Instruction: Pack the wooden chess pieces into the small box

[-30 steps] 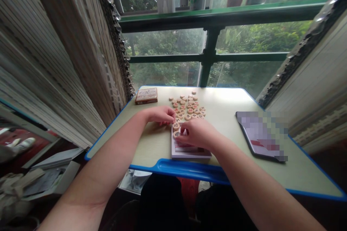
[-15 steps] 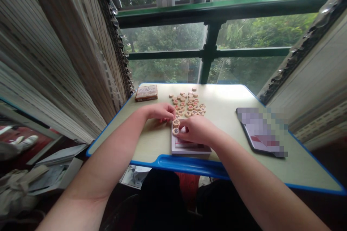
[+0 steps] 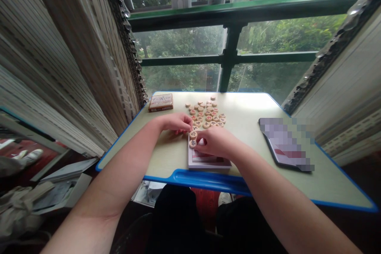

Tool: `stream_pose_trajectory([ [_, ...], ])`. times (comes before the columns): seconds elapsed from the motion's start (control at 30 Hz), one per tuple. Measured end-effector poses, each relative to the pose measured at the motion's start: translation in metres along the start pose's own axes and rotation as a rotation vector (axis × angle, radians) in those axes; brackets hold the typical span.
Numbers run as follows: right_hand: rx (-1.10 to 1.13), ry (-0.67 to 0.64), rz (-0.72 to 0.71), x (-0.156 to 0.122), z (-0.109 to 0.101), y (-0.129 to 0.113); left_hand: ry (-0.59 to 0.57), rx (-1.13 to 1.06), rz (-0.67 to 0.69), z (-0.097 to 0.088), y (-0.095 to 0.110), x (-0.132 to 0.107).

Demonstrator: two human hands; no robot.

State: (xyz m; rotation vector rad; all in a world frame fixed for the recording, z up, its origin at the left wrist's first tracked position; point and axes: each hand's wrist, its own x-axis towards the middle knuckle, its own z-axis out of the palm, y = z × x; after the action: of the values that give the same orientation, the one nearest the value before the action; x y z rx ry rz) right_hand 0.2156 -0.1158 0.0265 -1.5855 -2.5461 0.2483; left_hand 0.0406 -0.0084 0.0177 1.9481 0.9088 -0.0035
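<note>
Here's the left hand (image 3: pixel 175 124), fingers pressed together, fingertips (image 3: pixel 188 126) right by a wooden game piece (image 3: pixel 193 135)! The right hand (image 3: pixel 216 143), fingers bunched, sits beside a second piece (image 3: pixel 193 143) at the flat box's (image 3: pixel 208 164) edge; pinching? Can't tell!

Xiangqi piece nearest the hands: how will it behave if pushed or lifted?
The round wooden xiangqi piece looks stiff and probably light. Lying flat, it would likely slide rather than tip; on its rim, its disc shape could roll.
</note>
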Motion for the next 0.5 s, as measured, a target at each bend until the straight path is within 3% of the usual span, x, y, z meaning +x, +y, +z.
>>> stream_pose_trajectory([
  [0.3, 0.003, -0.009, 0.0, -0.001, -0.002, 0.002, 0.01, -0.028, -0.025, 0.0, 0.001, 0.0],
  [0.37, 0.001, 0.046, 0.012, 0.0, -0.004, 0.006, 0.008, -0.048, -0.019, 0.001, 0.002, -0.001],
  [0.5, 0.03, 0.281, 0.119, 0.004, -0.007, 0.024, 0.057, -0.124, -0.02, 0.005, 0.005, -0.001],
])
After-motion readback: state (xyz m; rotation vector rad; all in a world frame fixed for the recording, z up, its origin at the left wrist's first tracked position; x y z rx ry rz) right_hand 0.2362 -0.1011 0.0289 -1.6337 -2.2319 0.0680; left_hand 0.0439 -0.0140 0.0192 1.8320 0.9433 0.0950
